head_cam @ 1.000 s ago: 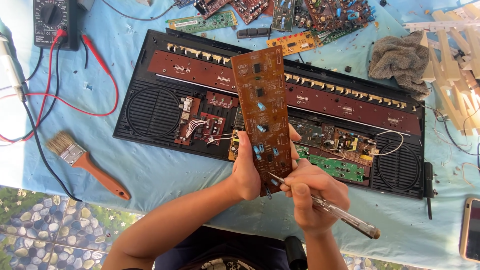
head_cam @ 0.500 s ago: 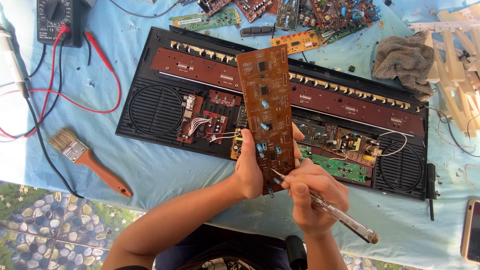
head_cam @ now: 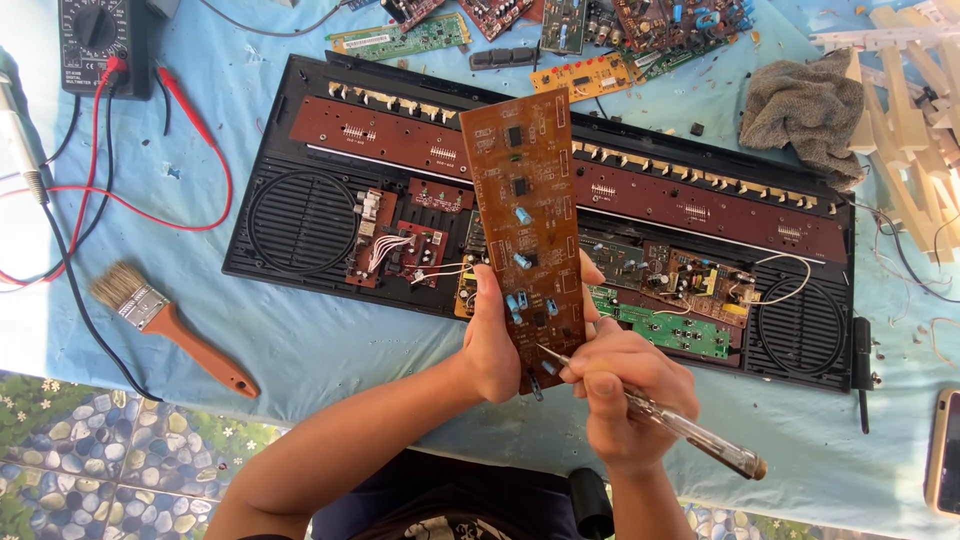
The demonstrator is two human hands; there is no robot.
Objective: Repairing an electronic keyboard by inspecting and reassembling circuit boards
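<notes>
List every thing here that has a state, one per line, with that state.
brown circuit board: held upright over the case by the left hand
screwdriver: gripped by the right hand, tip on the board's lower end
black keyboard case: lying open, inner boards exposed
multimeter: red lead plugged in
paintbrush: lying flat, untouched
grey rag: crumpled

Paintbrush (head_cam: pixel 170 325) at nine o'clock, multimeter (head_cam: pixel 97 40) (red leads attached) at eleven, grey rag (head_cam: pixel 800 110) at two, on blue-covered worktop (head_cam: pixel 300 345).
</notes>
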